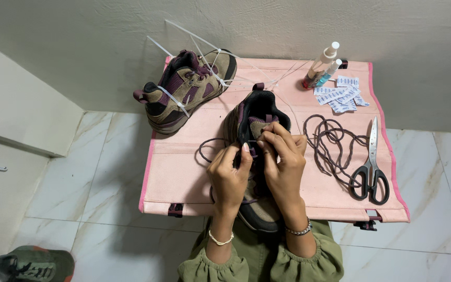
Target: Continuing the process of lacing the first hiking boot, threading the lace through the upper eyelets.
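Note:
A tan and maroon hiking shoe (256, 112) lies on a small pink table (184, 172), its toe toward me. My left hand (229, 175) pinches the dark lace at the shoe's eyelets. My right hand (284, 156) grips the lace on the opposite side of the tongue. The lace's free end loops out to the left (204, 149). The shoe's front is hidden under my hands.
A matching shoe (186, 89) bound with white cable ties sits at the table's back left. A loose dark lace (330, 146) and scissors (371, 167) lie on the right. Two small bottles (322, 65) and white sachets (340, 95) are at the back right. Another shoe (32, 265) is on the tiled floor.

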